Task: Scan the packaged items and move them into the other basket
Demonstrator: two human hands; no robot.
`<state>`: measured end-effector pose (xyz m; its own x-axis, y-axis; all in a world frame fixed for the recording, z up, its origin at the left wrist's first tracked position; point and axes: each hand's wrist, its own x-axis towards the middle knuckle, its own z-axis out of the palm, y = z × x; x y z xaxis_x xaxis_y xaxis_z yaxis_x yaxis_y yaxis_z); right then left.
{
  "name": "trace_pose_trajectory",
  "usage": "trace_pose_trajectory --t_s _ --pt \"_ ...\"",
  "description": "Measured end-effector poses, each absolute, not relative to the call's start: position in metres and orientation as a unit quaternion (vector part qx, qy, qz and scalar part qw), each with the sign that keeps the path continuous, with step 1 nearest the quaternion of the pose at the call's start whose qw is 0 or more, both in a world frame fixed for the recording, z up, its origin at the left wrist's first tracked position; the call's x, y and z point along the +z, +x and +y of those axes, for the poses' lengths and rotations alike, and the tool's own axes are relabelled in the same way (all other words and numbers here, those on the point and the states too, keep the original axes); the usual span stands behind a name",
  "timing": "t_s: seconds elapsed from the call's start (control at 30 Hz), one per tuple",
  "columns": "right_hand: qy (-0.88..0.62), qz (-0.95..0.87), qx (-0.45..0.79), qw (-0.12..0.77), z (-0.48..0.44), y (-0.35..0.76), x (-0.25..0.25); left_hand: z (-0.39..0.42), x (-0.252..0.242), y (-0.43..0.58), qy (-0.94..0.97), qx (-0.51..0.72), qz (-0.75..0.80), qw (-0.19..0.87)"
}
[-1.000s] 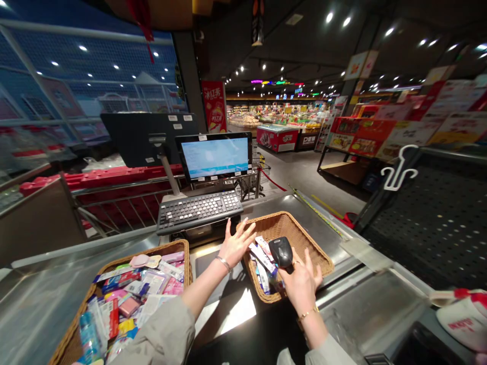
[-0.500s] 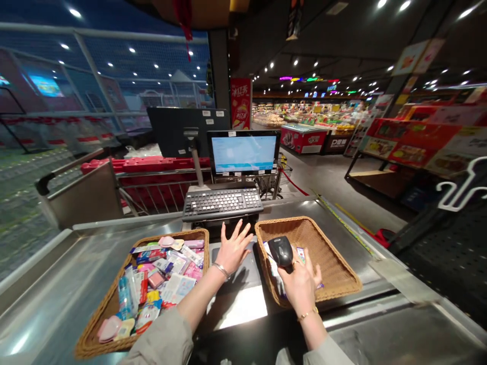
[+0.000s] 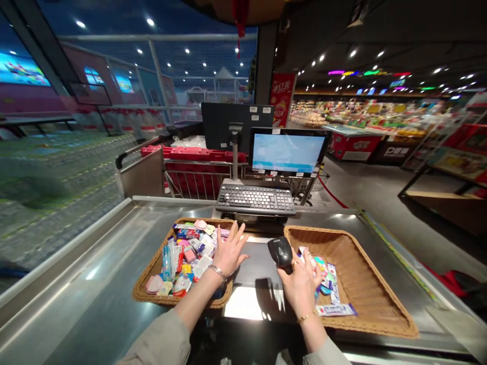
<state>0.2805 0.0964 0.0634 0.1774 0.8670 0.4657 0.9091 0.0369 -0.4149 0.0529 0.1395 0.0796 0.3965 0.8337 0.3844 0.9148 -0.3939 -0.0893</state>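
My right hand [image 3: 302, 286] holds a black barcode scanner [image 3: 280, 252], its head pointing up and away, above the left edge of the right wicker basket [image 3: 373, 284]. In that basket lie several small packets, among them a purple-and-white wrapped bar [image 3: 337, 309]; my hand hides some of them. My left hand [image 3: 230, 251] hovers with fingers spread and nothing in it, over the right edge of the left wicker basket [image 3: 146, 284]. That basket is full of small packaged goods, including a blue tube-like pack [image 3: 166, 262] and pink items [image 3: 154, 284].
A black keyboard [image 3: 254, 199] sits beyond the baskets, below a lit monitor [image 3: 287, 152]. A second screen [image 3: 234, 125] shows its back. The metal counter [image 3: 95, 268] runs to both sides, and a shopping cart [image 3: 198, 177] stands behind it.
The camera view has turned left, so counter and baskets appear further right. My left hand is now over the left basket's edge; the scanner stays in my right hand.
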Motion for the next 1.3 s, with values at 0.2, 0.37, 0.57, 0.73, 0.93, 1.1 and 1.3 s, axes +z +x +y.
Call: trace_pose_trajectory --t_s 0.2,0.37,0.57,0.73,0.93,1.1,1.3 --pt "-0.67 -0.666 0.004 0.327 0.099 0.261 0.062 0.127 0.08 0.021 -0.791 -0.12 -0.585 0.136" --pt "-0.662 -0.681 0.033 0.312 0.098 0.25 0.065 0.119 0.078 -0.003 -0.768 -0.117 -0.618 0.121" --pt "-0.649 -0.695 0.045 0.307 0.097 0.238 0.069 0.11 0.075 -0.024 -0.755 -0.124 -0.632 0.122" --pt "-0.637 -0.707 0.052 0.303 0.098 0.23 0.067 0.101 0.073 -0.039 -0.749 -0.119 -0.642 0.117" --pt "-0.631 -0.715 0.062 0.294 0.099 0.221 0.064 0.088 0.07 -0.056 -0.743 -0.105 -0.655 0.09" --pt "-0.621 -0.723 0.072 0.293 0.1 0.213 0.064 0.072 0.065 -0.069 -0.745 -0.094 -0.659 0.044" --pt "-0.612 -0.73 0.084 0.291 0.1 0.206 0.067 0.053 0.066 -0.077 -0.763 -0.051 -0.643 -0.04"
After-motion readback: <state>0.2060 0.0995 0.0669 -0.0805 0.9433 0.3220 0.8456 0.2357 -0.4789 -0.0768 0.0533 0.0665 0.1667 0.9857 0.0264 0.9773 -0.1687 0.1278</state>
